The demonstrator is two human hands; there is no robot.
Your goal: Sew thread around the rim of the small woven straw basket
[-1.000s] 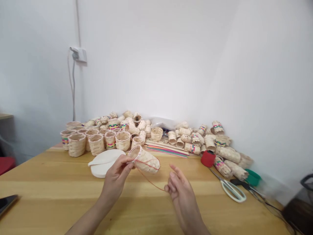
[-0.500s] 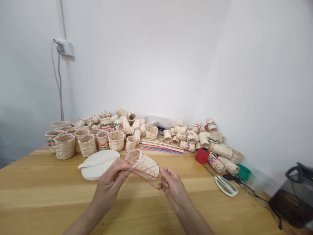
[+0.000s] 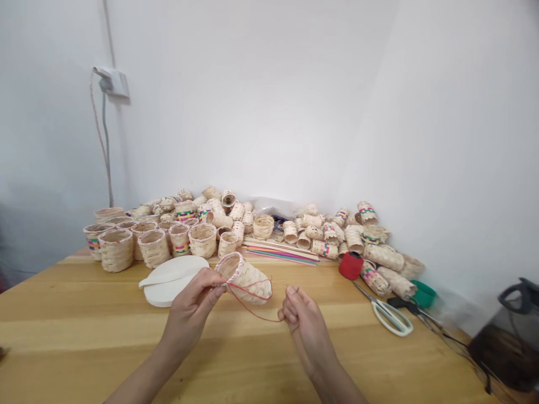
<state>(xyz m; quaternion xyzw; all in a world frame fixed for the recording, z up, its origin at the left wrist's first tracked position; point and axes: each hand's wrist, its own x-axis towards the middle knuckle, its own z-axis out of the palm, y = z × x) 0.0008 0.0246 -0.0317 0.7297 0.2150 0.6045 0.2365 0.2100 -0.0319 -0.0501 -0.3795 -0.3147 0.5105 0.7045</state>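
My left hand (image 3: 196, 300) pinches the rim of a small woven basket (image 3: 252, 283), which is tilted with its mouth toward me and to the left. Red-and-white stitching runs round that rim. A red thread (image 3: 255, 315) leaves the rim by my left fingertips, loops loosely over the basket's side and reaches my right hand (image 3: 301, 314). The right fingers are curled closed on the thread, a little to the right of the basket and apart from it. Whether a needle is in the right fingers cannot be seen.
A roll of white strip (image 3: 158, 294) lies left of my left hand. Several woven baskets (image 3: 115, 252) stand behind it. Flat coloured strips (image 3: 282, 255) lie mid-table, with more baskets piled along the wall. A red thread spool (image 3: 351, 265), scissors (image 3: 391, 318) and green tape roll (image 3: 423, 294) are right.
My right hand has moved away from the basket's base, slightly right, with the thread drawn along. The left hand still holds the rim. The view has shifted slightly.
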